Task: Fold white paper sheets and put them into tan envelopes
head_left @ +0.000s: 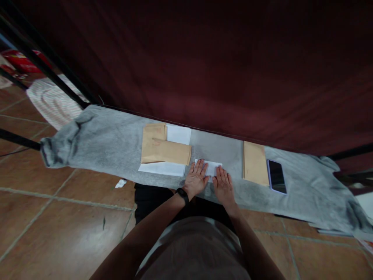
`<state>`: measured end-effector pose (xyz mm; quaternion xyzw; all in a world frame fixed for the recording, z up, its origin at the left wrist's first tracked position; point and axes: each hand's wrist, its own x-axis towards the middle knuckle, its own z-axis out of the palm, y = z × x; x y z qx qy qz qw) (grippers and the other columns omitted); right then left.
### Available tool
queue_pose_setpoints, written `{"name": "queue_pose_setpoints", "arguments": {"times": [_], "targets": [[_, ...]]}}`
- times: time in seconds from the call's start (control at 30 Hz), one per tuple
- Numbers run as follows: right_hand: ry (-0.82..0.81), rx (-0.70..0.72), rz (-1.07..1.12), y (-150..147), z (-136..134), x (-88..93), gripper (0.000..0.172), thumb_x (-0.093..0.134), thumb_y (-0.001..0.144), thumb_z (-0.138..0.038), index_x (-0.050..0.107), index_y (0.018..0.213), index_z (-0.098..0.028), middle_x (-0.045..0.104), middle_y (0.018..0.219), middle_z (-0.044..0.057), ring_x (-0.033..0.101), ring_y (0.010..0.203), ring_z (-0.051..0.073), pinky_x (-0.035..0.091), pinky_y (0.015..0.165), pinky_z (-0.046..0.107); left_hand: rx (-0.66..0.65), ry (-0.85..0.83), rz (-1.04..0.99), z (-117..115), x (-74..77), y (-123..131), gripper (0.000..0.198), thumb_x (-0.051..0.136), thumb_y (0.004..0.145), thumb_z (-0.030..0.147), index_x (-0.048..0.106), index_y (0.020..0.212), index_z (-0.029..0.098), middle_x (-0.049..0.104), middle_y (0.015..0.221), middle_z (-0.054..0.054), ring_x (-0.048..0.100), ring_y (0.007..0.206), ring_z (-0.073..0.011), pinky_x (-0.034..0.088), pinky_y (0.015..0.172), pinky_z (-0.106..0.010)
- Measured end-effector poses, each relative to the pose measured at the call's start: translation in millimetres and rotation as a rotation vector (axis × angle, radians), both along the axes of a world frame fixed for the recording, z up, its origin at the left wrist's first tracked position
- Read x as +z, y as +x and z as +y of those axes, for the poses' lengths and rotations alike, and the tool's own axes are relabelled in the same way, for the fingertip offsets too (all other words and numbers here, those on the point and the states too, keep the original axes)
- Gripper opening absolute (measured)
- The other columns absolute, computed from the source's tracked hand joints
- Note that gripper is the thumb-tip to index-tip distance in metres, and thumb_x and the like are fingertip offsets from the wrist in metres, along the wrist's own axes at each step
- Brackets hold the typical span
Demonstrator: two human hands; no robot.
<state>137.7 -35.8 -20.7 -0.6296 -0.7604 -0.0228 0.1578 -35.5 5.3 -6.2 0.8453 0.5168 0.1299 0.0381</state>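
A small white sheet of paper (211, 166), perhaps folded, lies on the grey cloth in front of me. My left hand (197, 178) rests flat over its left part, fingers stretched out. On the right edge of the sheet lies my right hand (223, 186), its fingers also extended and pressed down. Left of my hands, a brown envelope (171, 151) lies across another brown envelope (150, 140) and white paper (178, 134). To the right are more brown envelopes (255, 163), seemingly stacked.
A phone (277, 177) in a purple case lies beside the right-hand envelopes. Grey cloth (110, 136) covers the long narrow surface. A dark red curtain (204, 70) hangs behind it, and black poles (43, 58) stand at the left. A white scrap (120, 183) is on the tiled floor.
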Motion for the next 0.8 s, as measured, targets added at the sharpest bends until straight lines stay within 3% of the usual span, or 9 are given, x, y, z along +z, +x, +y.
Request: {"name": "queue_pose_setpoints", "arguments": {"times": [0.27, 0.53, 0.7, 0.8], "targets": [[0.012, -0.104, 0.000, 5.5, -6.5, -3.8, 0.054, 0.028, 0.104, -0.025, 0.029, 0.156, -0.013, 0.038, 0.158, 0.014, 0.032, 0.146, 0.026, 0.023, 0.119, 0.050, -0.018, 0.023, -0.013, 1.0, 0.6, -1.9, 0.061, 0.041, 0.099, 0.043, 0.036, 0.152, 0.012, 0.033, 0.161, -0.016, 0.024, 0.151, -0.0291, 0.022, 0.123, -0.051], [-0.005, -0.175, 0.002, 8.5, -9.3, -1.0, 0.054, 0.035, 0.101, -0.022, 0.034, 0.155, -0.017, 0.042, 0.156, 0.010, 0.036, 0.145, 0.025, 0.027, 0.119, 0.047, -0.026, 0.078, -0.053, 2.9, 2.7, -5.5, 0.056, 0.041, 0.100, 0.039, 0.043, 0.148, 0.011, 0.038, 0.158, -0.017, 0.030, 0.149, -0.0297, 0.030, 0.121, -0.051], [0.019, -0.209, 0.093, 5.4, -2.9, 1.0, 0.052, 0.040, 0.100, -0.021, 0.041, 0.151, -0.013, 0.044, 0.154, 0.014, 0.038, 0.144, 0.026, 0.032, 0.118, 0.049, -0.174, 0.102, -0.065, -13.6, 2.4, 2.2, 0.050, 0.038, 0.101, 0.032, 0.044, 0.147, 0.015, 0.041, 0.157, -0.013, 0.032, 0.148, -0.0258, 0.033, 0.120, -0.049], [0.034, -0.142, 0.185, -4.9, 3.9, 4.7, 0.049, 0.035, 0.102, -0.024, 0.044, 0.150, -0.013, 0.046, 0.153, 0.014, 0.039, 0.144, 0.024, 0.037, 0.116, 0.047, -0.239, 0.101, -0.031, -22.8, -2.7, 5.8, 0.051, 0.041, 0.100, 0.033, 0.043, 0.148, 0.017, 0.042, 0.156, -0.012, 0.033, 0.148, -0.0253, 0.034, 0.120, -0.050]]}}
